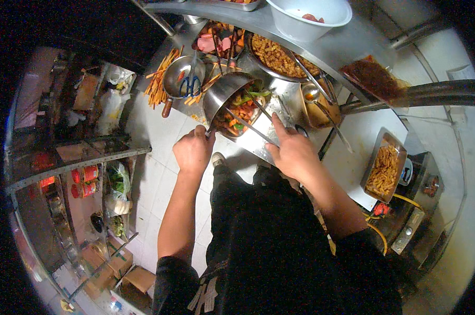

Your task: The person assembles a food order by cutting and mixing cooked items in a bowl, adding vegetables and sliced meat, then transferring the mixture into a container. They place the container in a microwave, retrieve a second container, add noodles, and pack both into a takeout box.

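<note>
Along the near edge of the steel worktop (276, 90), a round-bottomed metal pan (222, 95) lies straight ahead of the left hand (191, 150) and slightly to its right. Its handle points back to the person, and that fist is closed around it, so the left is the nearer hand. The pan is tilted, outer wall toward the worktop's left end, mouth facing right over chopped carrot and green pepper (242, 113); whether these lie partly in the pan or all in a container beneath, I cannot tell. From the opposite side, the right hand (296, 152), forefinger extended and thumb apart, holds what appear to be tongs (252, 127). Their two slim arms stand spread, long axis running leftward and away, crossing the pan's line, tips at its mouth.
</note>
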Available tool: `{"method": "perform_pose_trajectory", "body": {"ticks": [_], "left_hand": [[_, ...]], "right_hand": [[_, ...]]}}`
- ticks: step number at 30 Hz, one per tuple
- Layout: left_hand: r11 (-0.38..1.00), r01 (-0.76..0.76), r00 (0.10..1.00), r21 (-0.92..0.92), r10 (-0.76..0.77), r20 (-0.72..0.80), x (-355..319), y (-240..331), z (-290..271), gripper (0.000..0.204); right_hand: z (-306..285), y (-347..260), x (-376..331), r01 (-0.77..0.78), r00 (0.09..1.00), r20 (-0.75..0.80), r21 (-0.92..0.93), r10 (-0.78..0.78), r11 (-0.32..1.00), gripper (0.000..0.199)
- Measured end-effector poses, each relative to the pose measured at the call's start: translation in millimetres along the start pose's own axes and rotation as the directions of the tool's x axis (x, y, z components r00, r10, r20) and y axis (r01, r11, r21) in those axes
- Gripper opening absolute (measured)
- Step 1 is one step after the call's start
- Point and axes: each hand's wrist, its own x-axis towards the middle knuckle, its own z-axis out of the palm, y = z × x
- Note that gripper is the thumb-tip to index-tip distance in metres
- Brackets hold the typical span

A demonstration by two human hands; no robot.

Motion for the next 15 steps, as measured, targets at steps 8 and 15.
{"method": "perform_pose_trajectory", "body": {"ticks": [8,15], "left_hand": [[0.994,-0.065,0.993,0.090,0.073,-0.089,-2.4,-1.9,-0.1,0.026],[0.987,-0.092,0.987,0.129,0.107,-0.117,-0.8,-1.6,-7.2,0.024]], "right_hand": [[-11.3,-12.3,-0.8,-0.061,0.992,0.107,-0.080,0.070,0.995,0.072],[11.6,-2.4,7.7,-0.070,0.981,0.177,-0.084,0.084,0.994,0.069]]}}
